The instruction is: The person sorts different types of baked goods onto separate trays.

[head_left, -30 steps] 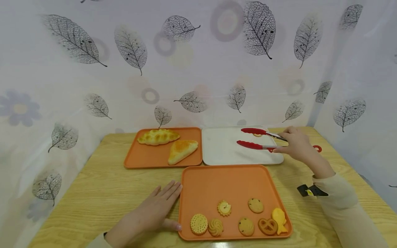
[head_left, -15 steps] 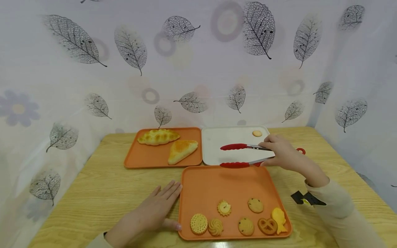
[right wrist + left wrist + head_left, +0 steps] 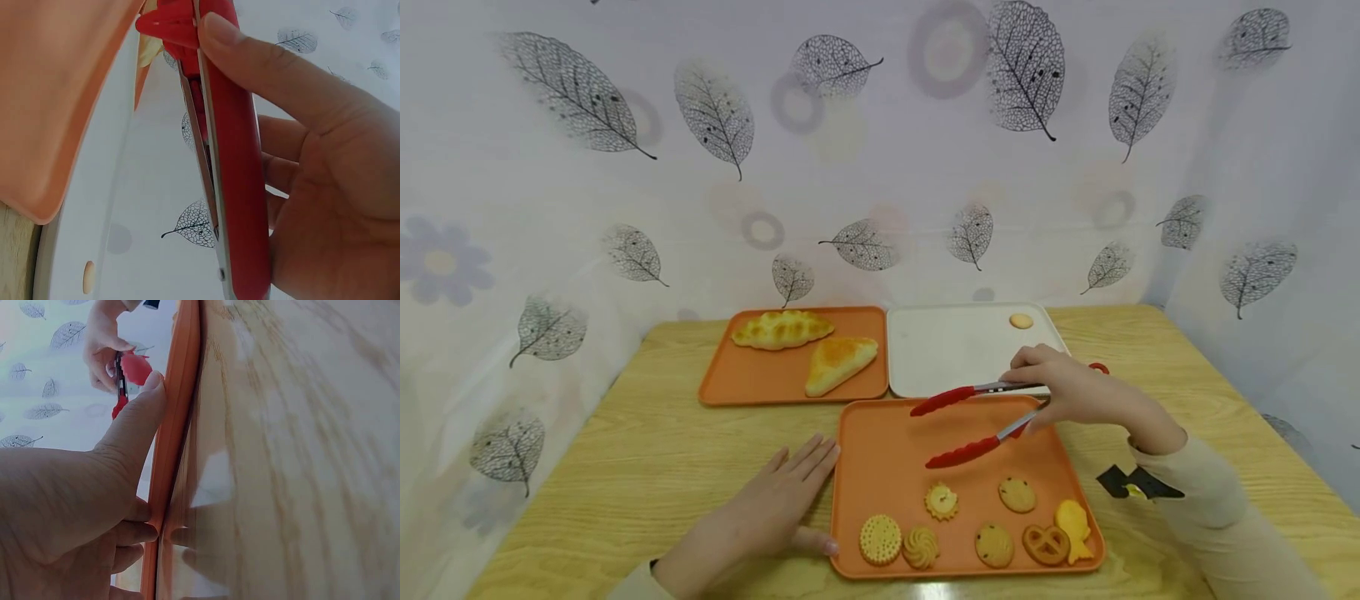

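Seven cookies (image 3: 995, 545): on the front orange tray (image 3: 880, 450), spread through its nearer half from 8 o'clock round to 3 o'clock, taking that tray as the dial in the head view.
Tongs (image 3: 970, 451): above the tray, red tips spread wide at 11 and 12 o'clock, nothing between them.
Tart-like cookie (image 3: 942, 501): just toward 6 o'clock from the nearer tip; lowering the tongs at a slant might push it aside.
Pretzel cookie (image 3: 1046, 544) and fish-shaped cookie (image 3: 1074, 531): crowded together at 4 o'clock, so a wide bite there could drag both against the rim.
Tray slip: possible if the tongs press hard, since the bracing looks light.
Left hand (image 3: 782, 508): at 9 o'clock, fingers straight, thumb spread; it touches the tray's rim and grips nothing.
Right hand (image 3: 1067, 387): between 1 and 2 o'clock, thumb and fingers curled round the tongs; squeezing too hard could make a cookie slip out.
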